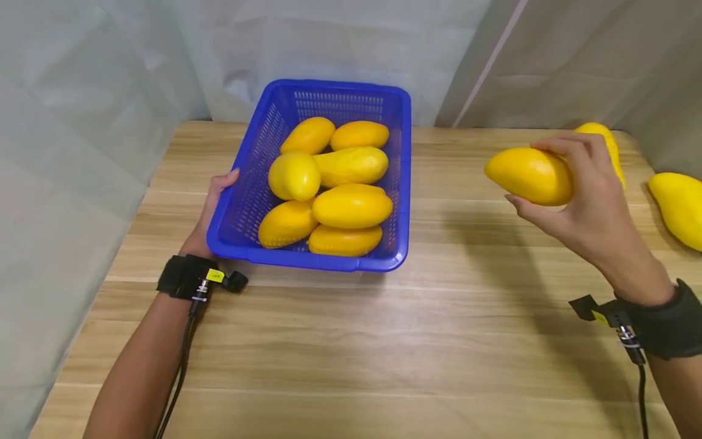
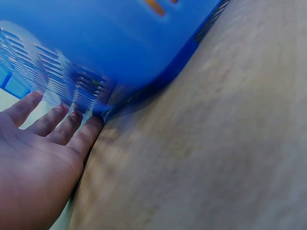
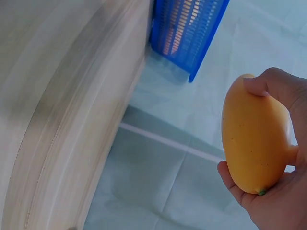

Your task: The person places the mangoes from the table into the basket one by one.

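Observation:
A blue plastic basket (image 1: 309,261) with slotted walls stands on the table and holds several yellow mangoes (image 1: 351,206). My left hand (image 1: 211,204) is at the basket's left side, partly hidden by it. In the left wrist view, the fairly straight fingers (image 2: 79,129) of that hand rest against the lower slotted wall. To the right of the basket, my right hand (image 1: 589,195) grips a mango (image 1: 529,175) above the table. The right wrist view shows thumb and fingers round this mango (image 3: 254,136), its small green stem end near the palm.
Behind the right hand lies another yellow mango (image 1: 609,146), partly covered by it. One more mango (image 1: 680,207) sits at the right edge of the view. The wooden table (image 1: 351,353) meets pale sheeting (image 1: 351,39) at its back and left. A cable runs from each wrist strap.

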The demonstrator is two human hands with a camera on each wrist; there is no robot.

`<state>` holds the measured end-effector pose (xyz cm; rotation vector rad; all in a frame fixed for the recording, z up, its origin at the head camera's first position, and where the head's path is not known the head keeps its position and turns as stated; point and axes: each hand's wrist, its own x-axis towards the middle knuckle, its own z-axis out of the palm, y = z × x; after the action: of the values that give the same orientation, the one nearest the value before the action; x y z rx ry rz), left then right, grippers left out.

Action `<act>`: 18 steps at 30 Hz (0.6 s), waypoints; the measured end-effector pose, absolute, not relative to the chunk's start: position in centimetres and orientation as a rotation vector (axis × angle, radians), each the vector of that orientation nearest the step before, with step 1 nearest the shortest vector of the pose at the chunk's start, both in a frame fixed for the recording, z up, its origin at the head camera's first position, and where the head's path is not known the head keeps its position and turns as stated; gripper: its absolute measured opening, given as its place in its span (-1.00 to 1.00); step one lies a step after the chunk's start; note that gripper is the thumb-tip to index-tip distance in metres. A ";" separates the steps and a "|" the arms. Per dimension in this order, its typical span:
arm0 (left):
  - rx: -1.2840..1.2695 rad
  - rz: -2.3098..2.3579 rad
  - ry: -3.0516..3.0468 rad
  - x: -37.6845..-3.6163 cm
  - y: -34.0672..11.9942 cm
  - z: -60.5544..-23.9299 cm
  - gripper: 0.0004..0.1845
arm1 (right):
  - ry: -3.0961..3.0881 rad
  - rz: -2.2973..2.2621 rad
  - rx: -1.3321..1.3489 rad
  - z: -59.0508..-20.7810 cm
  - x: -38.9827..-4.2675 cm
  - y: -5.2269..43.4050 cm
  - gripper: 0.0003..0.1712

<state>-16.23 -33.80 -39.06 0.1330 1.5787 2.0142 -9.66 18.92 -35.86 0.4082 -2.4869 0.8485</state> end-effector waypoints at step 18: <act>0.146 2.114 1.407 -16.4 -33.8 -39.1 -0.39 | -2.443 0.907 0.495 -35.4 -11.0 15.4 -0.03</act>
<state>-16.39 -33.81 -39.10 0.1465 1.4069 2.1143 -10.96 15.38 -35.43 0.4954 -2.4434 0.9071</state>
